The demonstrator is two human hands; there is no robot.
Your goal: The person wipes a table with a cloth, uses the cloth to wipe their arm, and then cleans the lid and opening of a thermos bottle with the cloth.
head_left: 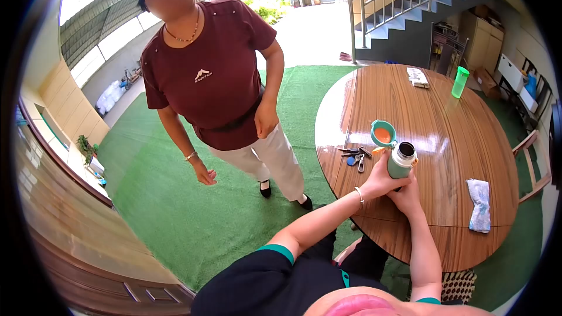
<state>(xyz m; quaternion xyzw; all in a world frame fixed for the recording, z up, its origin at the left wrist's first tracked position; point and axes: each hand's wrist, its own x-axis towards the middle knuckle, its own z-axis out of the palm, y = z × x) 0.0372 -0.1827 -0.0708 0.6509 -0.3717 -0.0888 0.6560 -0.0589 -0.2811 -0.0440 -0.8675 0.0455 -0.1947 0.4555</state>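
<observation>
A pale green thermos bottle [399, 168] stands upright near the left edge of the round wooden table, its metal mouth uncovered. Its teal flip lid [383, 133], orange inside, hangs open at the bottle's far left side. My left hand [379, 179], with a bracelet at the wrist, is closed around the left side of the bottle. From the right, my right hand [408, 196] wraps the lower part, its fingers partly hidden behind the bottle. A bunch of keys [355, 157] with a blue tag lies just left of the bottle.
On the round table [445, 187] are a folded cloth [479, 206] at the right, another cloth [417, 78] at the far edge and a green bottle [460, 82]. A person [213, 76] in a maroon shirt stands to the left. A staircase [418, 14] rises behind.
</observation>
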